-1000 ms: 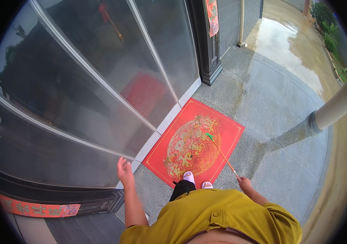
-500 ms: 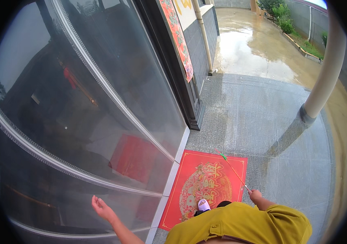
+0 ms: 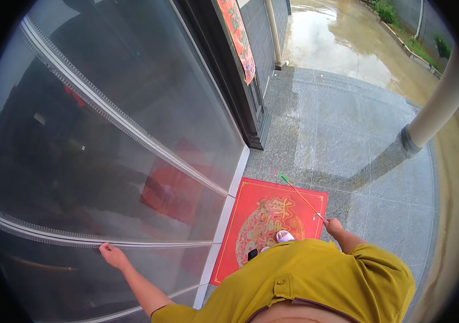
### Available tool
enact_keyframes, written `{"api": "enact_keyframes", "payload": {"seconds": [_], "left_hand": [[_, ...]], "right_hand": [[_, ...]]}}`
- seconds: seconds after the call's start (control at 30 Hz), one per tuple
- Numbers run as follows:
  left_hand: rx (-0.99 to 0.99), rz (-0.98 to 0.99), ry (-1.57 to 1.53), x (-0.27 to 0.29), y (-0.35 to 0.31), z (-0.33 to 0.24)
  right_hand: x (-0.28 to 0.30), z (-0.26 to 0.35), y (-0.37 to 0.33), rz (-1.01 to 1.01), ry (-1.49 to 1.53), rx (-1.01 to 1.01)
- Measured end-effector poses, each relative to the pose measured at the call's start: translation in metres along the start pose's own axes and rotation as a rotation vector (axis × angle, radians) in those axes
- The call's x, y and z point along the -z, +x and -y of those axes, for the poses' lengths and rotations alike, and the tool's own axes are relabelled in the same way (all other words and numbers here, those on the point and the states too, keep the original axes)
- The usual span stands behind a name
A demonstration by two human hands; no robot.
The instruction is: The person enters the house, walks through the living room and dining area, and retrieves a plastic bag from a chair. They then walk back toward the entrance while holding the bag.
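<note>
A see-through door curtain (image 3: 111, 188) with pale ribbed seams hangs across the left. My left hand (image 3: 112, 255) is at one of these seams (image 3: 148, 245), its fingers closed together on the edge there. On the other side of my body, my right hand (image 3: 333, 226) is wrapped round the end of a thin orange-red stick (image 3: 303, 198). The stick points forward and left over a red doormat and has a green piece near its far end. A faint pinkish part shows beyond the green, too blurred to name.
My feet are on the red doormat (image 3: 235, 226) with gold patterns. A dark door frame (image 3: 224, 81) stands ahead beside the curtain. Grey stone paving (image 3: 342, 124) runs to a round pillar (image 3: 439, 110) at the right. Wet ground (image 3: 337, 48) lies beyond.
My left hand, earlier apart from the seam with loosely curled fingers, has moved left to the curtain's seam. My body has shifted and the view tilted lower. The stick stays in my right hand.
</note>
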State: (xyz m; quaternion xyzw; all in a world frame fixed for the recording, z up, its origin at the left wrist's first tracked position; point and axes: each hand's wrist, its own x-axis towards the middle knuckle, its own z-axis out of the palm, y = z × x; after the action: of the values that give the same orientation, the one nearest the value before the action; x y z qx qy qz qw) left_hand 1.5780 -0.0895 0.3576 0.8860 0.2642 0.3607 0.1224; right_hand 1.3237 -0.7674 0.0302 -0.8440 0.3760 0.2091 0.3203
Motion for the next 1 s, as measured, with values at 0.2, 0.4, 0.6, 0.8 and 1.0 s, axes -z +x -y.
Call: {"api": "enact_keyframes", "payload": {"seconds": [0.2, 0.4, 0.6, 0.8, 1.0], "left_hand": [[0.036, 0.192, 0.441, 0.003, 0.034, -0.031], [-0.085, 0.142, 0.273, -0.029, 0.068, -0.011], [-0.126, 0.043, 0.275, -0.061, 0.067, 0.005], [0.015, 0.449, 0.792, -0.046, 0.043, -0.040], [-0.165, 0.881, 0.898, -0.012, 0.001, -0.049]], "right_hand": [[0.028, 0.009, 0.028, 0.025, -0.060, 0.016], [0.035, 0.029, 0.025, 0.170, -0.192, 0.148], [0.040, 0.046, 0.003, 0.201, -0.152, 0.206], [0.050, 0.031, -0.008, 0.197, -0.237, 0.175], [0.037, 0.018, 0.020, 0.185, -0.287, 0.227]]}}
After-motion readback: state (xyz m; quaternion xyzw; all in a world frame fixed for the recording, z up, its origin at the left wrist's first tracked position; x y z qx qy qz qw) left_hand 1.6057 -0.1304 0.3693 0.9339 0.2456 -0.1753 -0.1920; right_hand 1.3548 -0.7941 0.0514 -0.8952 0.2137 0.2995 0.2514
